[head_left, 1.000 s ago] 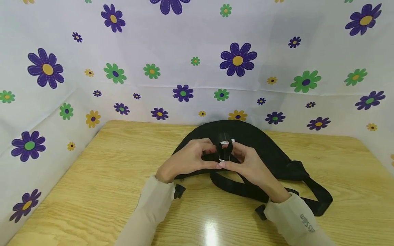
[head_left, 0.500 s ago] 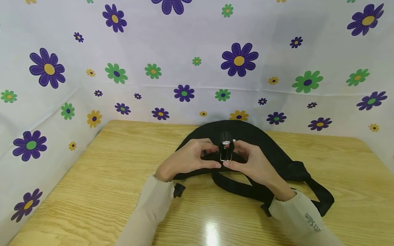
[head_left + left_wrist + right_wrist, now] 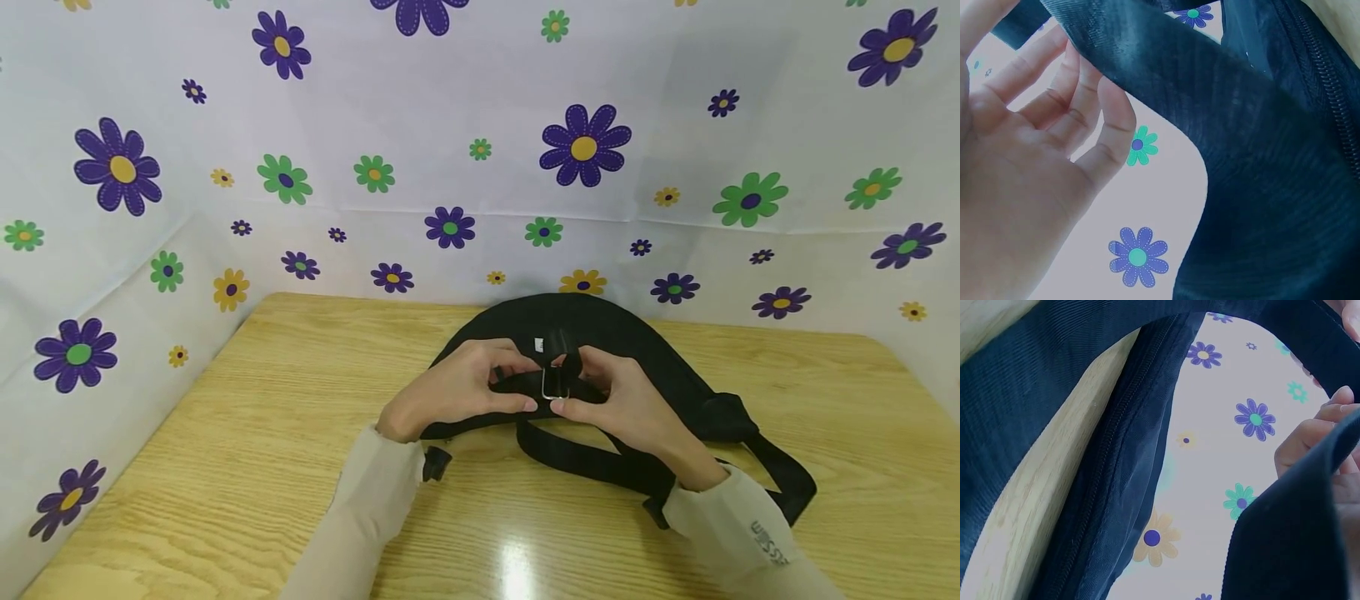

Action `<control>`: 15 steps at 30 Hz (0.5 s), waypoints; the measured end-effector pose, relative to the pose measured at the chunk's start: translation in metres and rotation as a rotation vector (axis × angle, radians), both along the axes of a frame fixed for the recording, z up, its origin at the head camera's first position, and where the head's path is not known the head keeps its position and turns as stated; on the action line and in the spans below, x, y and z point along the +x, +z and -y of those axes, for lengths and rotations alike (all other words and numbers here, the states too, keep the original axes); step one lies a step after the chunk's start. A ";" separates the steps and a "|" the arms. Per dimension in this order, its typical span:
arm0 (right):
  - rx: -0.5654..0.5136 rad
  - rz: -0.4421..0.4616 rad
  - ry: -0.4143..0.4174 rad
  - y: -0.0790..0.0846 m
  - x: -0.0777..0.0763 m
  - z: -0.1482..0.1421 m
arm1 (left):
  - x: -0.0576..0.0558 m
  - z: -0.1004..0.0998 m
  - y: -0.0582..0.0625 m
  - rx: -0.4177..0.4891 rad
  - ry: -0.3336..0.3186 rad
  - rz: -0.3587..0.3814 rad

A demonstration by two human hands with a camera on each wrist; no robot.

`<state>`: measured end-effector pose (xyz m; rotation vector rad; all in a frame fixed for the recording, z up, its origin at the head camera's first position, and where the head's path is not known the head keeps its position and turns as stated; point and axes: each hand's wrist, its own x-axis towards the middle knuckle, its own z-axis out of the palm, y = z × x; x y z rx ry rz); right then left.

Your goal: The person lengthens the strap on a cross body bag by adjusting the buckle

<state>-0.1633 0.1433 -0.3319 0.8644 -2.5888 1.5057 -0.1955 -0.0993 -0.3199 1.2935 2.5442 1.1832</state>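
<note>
A black crescent-shaped bag (image 3: pixel 660 375) lies on the wooden table. Its webbing strap (image 3: pixel 577 458) loops in front of it, and the strap (image 3: pixel 1141 56) crosses close by the left fingers in the left wrist view. Over the bag, a strap loop with a rectangular metal buckle (image 3: pixel 555 385) stands up between both hands. My right hand (image 3: pixel 618 404) pinches this loop, its thumb at the buckle's lower edge. From the left, my left hand (image 3: pixel 465 387) holds the strap by the fingertips, with its thumb apart from the right thumb. The left fingers (image 3: pixel 1116 112) are bent at the strap's edge.
The bag's zipper (image 3: pixel 1107 434) shows in the right wrist view. A small white label (image 3: pixel 538 344) sits on the bag. Behind the wooden table (image 3: pixel 300 375) hangs a white cloth (image 3: pixel 420 108) printed with flowers. The far strap end (image 3: pixel 795 483) lies folded at the right.
The thumbs were together a second ago and are now apart. The buckle and loop have shifted slightly right and tilted with the right hand, uncovering the white label on their left.
</note>
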 end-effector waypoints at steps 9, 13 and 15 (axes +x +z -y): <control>-0.010 -0.008 0.015 0.001 0.000 -0.006 | -0.001 0.003 0.001 -0.005 -0.001 0.003; -0.010 -0.001 0.013 0.002 0.000 -0.009 | -0.002 0.007 0.002 -0.003 -0.006 0.005; -0.005 0.005 0.006 0.003 0.000 -0.011 | -0.002 0.009 0.002 -0.005 -0.009 -0.001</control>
